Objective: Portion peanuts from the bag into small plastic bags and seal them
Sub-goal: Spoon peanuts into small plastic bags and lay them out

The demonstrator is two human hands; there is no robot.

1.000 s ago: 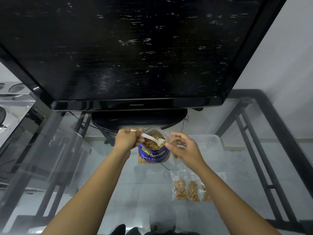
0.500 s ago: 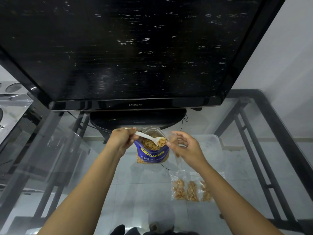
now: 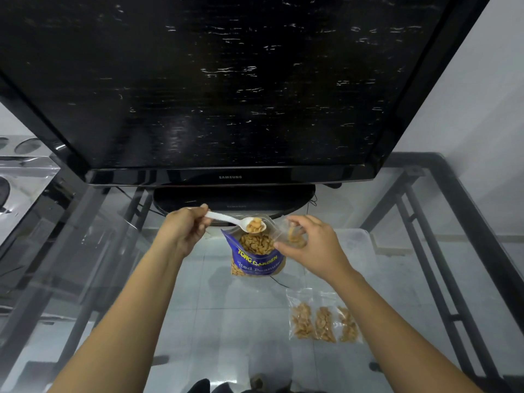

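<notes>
A blue peanut bag [image 3: 256, 259] stands open on the glass table, full of peanuts. My left hand [image 3: 183, 232] grips the handle of a white plastic spoon [image 3: 239, 221] whose bowl, heaped with peanuts, hovers just above the bag's mouth. My right hand [image 3: 313, 245] pinches a small clear plastic bag [image 3: 292, 235] open beside the spoon's tip; a few peanuts lie inside it. Three filled small bags [image 3: 323, 321] lie side by side on the glass at the near right.
A large black television [image 3: 229, 177] on its stand [image 3: 232, 198] looms right behind the peanut bag. The glass table [image 3: 212, 321] has a black metal frame [image 3: 465, 222] along its right side. A clear acrylic box [image 3: 19, 177] sits at far left.
The spoon has lifted out of the peanut bag with a load of peanuts and moved right toward the small bag. My right hand has raised and opened the small bag.
</notes>
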